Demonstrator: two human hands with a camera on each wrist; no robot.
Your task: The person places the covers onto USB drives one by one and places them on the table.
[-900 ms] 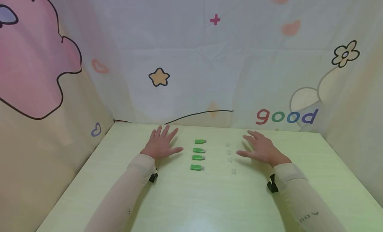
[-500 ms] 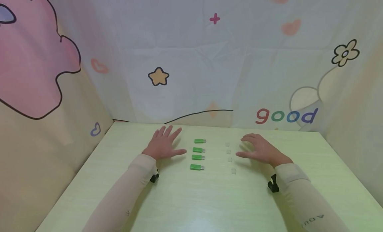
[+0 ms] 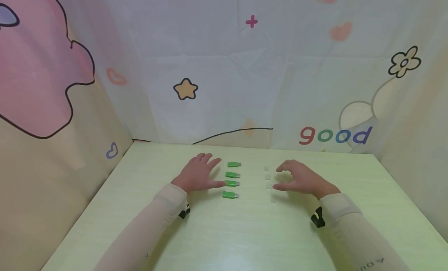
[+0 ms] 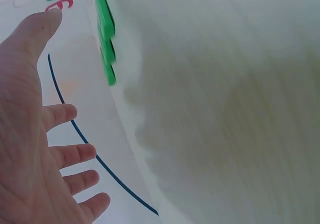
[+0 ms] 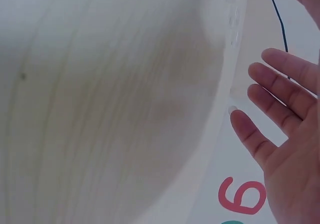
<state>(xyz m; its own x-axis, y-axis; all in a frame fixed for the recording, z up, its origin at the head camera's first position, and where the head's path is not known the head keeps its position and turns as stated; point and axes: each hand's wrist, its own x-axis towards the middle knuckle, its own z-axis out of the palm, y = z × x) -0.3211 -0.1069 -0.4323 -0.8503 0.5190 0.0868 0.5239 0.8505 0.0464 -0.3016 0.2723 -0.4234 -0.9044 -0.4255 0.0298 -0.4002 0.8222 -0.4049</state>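
On the left of the pale table (image 3: 210,240), left hand (image 3: 196,175) at the end of a light sleeve (image 3: 136,228): palm down, fingers apart and gently bent, gripping nothing. Just changed: shifted right and nearer, thumb now overlapping the left end of the third green stick (image 3: 232,183) from the far side. Contact: not determinable from these views.

Right of the thumb, four green sticks (image 3: 228,194) in a near-to-far row, flat on the table, apart from one another, undisturbed. Long axis of each: left to right, roughly parallel to the far edge. Metal plugs (image 3: 237,196): visible, pointing right.

Right of the plugs, well apart: four small clear pieces (image 3: 267,177) in a similar row. Outline squarish and faint; long axis not readable.

Farther right, right hand (image 3: 297,180): thumb and bent fingers parted, gap facing left, no object visible in the grasp. Just changed: moved left and nearer, thumb tip now just beside the third clear piece (image 3: 268,186) from the far side; touching or not, impossible to tell.

Meaning, as a judgement: both rows now within finger reach, one hand per row, with nothing picked up.
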